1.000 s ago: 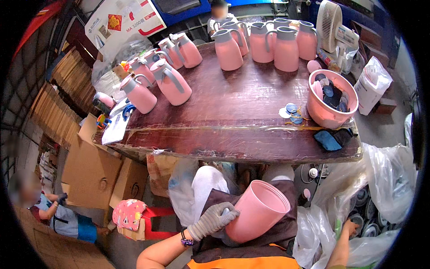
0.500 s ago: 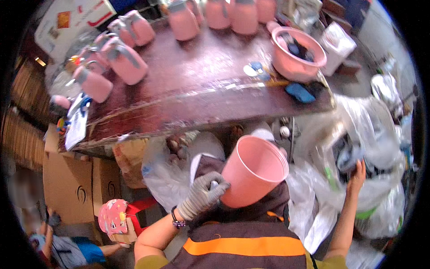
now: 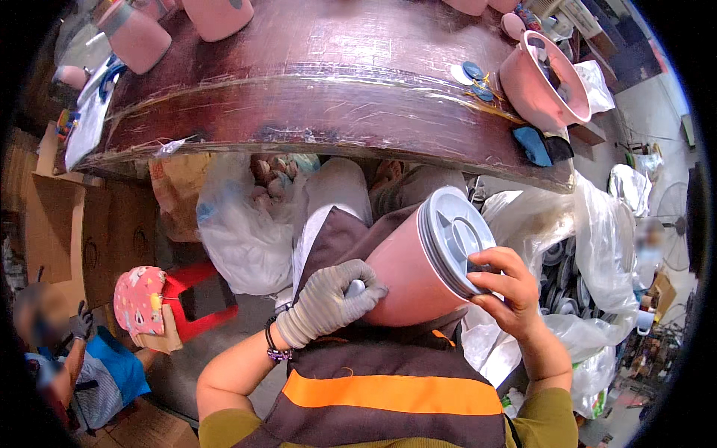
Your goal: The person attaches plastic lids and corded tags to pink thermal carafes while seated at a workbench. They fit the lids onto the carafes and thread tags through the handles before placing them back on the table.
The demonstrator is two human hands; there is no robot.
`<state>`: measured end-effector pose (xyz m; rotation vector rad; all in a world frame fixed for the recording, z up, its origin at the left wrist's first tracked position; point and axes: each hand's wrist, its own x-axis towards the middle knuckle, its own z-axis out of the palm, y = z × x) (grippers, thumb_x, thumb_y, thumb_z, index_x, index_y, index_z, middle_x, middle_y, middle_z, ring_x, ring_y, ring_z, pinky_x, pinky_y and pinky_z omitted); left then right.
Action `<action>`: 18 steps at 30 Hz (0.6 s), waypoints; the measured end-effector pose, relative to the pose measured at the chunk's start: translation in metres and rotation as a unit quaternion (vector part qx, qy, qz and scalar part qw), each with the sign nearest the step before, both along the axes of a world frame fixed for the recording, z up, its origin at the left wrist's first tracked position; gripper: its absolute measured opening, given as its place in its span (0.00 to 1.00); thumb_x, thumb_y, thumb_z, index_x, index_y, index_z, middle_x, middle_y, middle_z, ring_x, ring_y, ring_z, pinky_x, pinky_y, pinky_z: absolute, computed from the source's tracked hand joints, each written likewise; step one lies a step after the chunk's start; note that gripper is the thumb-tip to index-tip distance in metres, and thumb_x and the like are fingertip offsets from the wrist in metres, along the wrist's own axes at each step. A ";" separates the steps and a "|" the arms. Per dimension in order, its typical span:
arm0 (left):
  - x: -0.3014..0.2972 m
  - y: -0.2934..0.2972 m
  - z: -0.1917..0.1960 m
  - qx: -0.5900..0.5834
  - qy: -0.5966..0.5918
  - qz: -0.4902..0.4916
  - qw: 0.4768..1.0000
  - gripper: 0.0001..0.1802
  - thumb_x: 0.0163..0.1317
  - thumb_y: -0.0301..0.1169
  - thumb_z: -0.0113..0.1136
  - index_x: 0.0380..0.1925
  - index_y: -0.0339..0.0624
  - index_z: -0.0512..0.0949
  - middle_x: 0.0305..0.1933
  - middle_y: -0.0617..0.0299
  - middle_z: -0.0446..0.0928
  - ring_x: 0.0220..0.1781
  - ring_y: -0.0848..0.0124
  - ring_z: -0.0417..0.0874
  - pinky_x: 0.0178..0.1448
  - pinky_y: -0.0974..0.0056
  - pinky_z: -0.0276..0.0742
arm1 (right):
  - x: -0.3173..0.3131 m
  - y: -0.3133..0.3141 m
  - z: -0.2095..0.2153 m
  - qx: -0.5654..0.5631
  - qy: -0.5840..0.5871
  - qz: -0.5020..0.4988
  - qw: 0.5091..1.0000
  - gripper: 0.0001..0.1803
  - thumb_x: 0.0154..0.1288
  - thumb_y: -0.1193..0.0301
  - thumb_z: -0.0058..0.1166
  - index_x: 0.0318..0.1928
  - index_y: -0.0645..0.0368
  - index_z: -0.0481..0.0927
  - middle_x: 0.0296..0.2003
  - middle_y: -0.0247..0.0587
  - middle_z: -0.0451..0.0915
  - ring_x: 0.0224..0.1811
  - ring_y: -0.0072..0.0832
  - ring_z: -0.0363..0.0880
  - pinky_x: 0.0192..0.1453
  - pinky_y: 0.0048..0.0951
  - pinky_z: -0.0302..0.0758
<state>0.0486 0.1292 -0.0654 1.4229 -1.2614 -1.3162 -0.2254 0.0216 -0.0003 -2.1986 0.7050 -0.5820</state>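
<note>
A pink plastic pitcher point(image 3: 399, 272) leans to the right above my lap. My left hand point(image 3: 328, 302), in a pale knitted glove, is closed at its side; a small light-grey end pokes out between the fingers, and what it belongs to is hidden. Over the pitcher's mouth sits a round grey lid point(image 3: 457, 233) with a raised bar across its top. My bare right hand point(image 3: 508, 291) grips the lid's near right edge, fingers on top. Whether the lid is fully seated I cannot tell.
Beyond my knees stands a dark red table point(image 3: 314, 112) with pink pitchers point(image 3: 134, 37) and a pink basin point(image 3: 541, 82). At right, a clear plastic bag point(image 3: 605, 254) holds grey lids. A red stool point(image 3: 194, 295) stands at left, near another person's gloved hand point(image 3: 82, 321).
My right hand has come from the bag at right to the pitcher, bringing a grey lid onto its open mouth. My left hand keeps its hold. The view has tipped lower.
</note>
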 end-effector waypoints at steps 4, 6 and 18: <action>0.017 -0.021 -0.015 -0.013 0.039 -0.015 0.999 0.10 0.59 0.35 0.64 0.32 0.39 0.77 0.26 0.61 0.76 0.28 0.71 0.77 0.36 0.65 0.73 | 0.004 -0.005 -0.003 0.010 0.000 0.025 1.000 0.18 0.52 0.68 0.67 0.46 0.54 0.84 0.50 0.45 0.79 0.49 0.42 0.77 0.51 0.38 0.73; 0.028 -0.041 -0.022 0.067 0.042 -0.032 0.996 0.12 0.59 0.37 0.64 0.34 0.39 0.77 0.27 0.61 0.77 0.29 0.71 0.78 0.37 0.66 0.74 | 0.004 0.000 0.000 0.023 0.011 0.026 0.999 0.18 0.52 0.67 0.67 0.46 0.53 0.84 0.50 0.44 0.79 0.49 0.42 0.77 0.52 0.38 0.72; 0.008 -0.057 0.000 0.033 -0.052 -0.311 0.949 0.12 0.58 0.38 0.66 0.36 0.45 0.77 0.27 0.55 0.78 0.30 0.60 0.82 0.36 0.61 0.76 | 0.030 -0.009 0.012 0.135 0.134 -0.194 0.962 0.19 0.60 0.62 0.61 0.50 0.55 0.82 0.52 0.48 0.77 0.53 0.44 0.76 0.60 0.37 0.69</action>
